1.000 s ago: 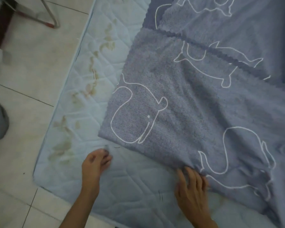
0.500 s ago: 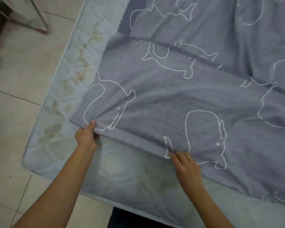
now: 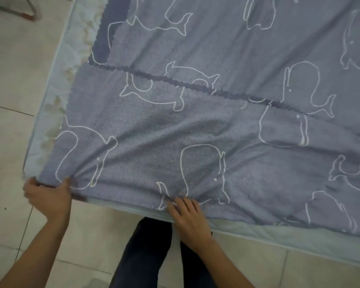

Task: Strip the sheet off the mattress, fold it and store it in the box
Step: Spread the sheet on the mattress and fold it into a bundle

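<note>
Sheet (image 3: pixel 195 125) edge now pulled to near edge of mattress (image 3: pixel 289 235); L hand (image 3: pixel 48 197) grips corner, R hand (image 3: pixel 190 219) presses hem flat-fingered: fold being squared, storing ahead.

Sheet (image 3: pixel 195 121) on mattress (image 3: pixel 48 113); mattress on floor (image 3: pixel 13 59).

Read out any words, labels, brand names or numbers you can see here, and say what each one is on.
None: no readable text in this view.
The sheet bears only white whale outlines, no letters or numbers.
The mattress and floor tiles show no label or print.
</note>
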